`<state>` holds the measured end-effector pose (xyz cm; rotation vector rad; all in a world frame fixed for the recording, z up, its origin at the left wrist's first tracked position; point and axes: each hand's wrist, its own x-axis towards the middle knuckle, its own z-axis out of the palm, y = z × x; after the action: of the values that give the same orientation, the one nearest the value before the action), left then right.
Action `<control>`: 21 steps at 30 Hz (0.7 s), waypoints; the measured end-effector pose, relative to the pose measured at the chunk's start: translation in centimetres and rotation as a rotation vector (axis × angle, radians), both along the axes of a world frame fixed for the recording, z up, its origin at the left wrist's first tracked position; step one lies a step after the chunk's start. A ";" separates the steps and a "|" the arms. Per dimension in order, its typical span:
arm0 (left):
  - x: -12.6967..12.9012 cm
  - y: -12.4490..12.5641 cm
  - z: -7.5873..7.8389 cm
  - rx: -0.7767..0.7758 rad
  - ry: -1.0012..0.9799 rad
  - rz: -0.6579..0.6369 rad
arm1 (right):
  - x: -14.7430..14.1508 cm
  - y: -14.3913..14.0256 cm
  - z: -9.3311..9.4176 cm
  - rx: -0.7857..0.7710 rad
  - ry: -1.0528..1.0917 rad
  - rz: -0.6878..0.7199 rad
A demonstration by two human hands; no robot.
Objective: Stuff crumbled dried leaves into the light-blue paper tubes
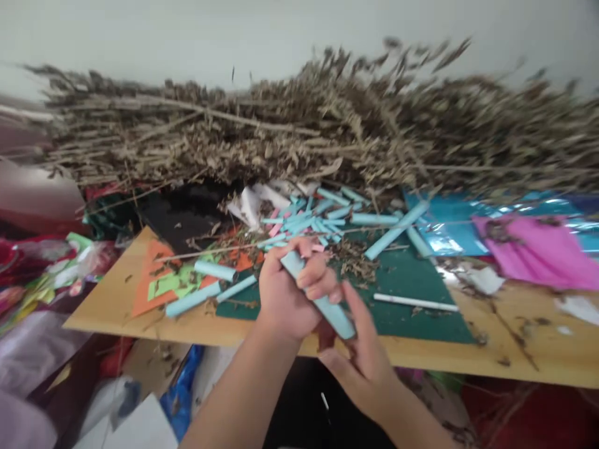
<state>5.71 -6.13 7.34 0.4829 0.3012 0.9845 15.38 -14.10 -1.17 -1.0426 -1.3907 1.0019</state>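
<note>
While clasped: blue paper roll (318,298)

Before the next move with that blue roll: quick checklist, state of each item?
1. Left hand has a firm grip on the light blue paper roll: ok, fingers wrap its upper part.
2. Right hand on the roll: cannot tell; its fingers sit at the lower end, contact blurred.
3. Roll intact, not unrolling: ok as far as seen, though the picture is blurred.
4. Space on the green cutting mat: ok, bare patch right of the hands, apart from a white stick.
5. Pile of other blue rolls clear of the hands: ok, it lies further back.
6. Dried branches off the work area: not ok, crumbs litter the mat.
</note>
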 end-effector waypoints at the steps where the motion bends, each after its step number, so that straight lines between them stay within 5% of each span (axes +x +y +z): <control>1: 0.0 0.4 -1.1 -0.071 -0.018 0.027 | 0.0 0.2 -0.7 0.013 -0.021 0.015; 4: -0.1 1.6 -3.1 -0.191 -0.054 0.009 | 0.7 1.1 -1.3 0.086 -0.133 0.081; 11: -0.1 2.0 -2.8 -0.288 -0.151 -0.141 | 1.8 2.4 -0.7 0.163 -0.051 0.220; 17: -0.9 1.3 -3.3 -0.266 -0.116 -0.133 | 1.4 1.9 -1.9 0.247 -0.152 0.145; 21: -1.8 1.5 -3.6 -0.195 -0.132 -0.036 | 4.8 1.7 -2.2 0.219 -0.354 -0.054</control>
<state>3.95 -4.62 3.70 0.2437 0.2656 0.9371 20.17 -12.40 -3.36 -1.1210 -1.7068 0.6263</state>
